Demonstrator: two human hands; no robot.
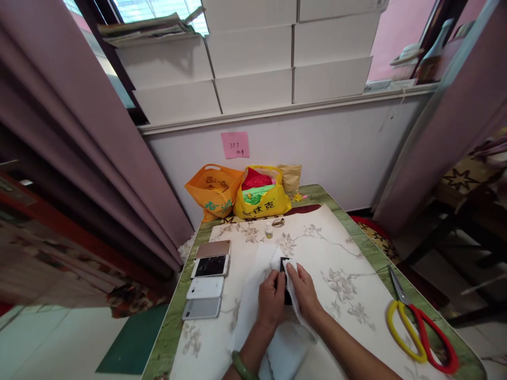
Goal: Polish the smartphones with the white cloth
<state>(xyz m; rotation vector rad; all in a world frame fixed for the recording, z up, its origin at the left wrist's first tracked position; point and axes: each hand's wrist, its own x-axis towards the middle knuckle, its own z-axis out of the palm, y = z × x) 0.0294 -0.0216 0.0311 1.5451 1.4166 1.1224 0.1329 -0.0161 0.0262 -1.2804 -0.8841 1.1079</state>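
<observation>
A dark smartphone is held upright-looking between my two hands, over the table's middle. My left hand grips its left side with the fingers curled. A white cloth wraps part of the phone. My right hand is closed on this cloth at the phone's right side, thumb on top. More white cloth lies below and left of my hands. Several phones lie in a column to the left: a gold one, one with a black screen, a white one and a silver one.
Red-and-yellow-handled scissors lie at the right edge. Behind my hands stand a small bottle, an orange bag, a stuffed yellow bag and a tan pouch. A floral sheet covers the table.
</observation>
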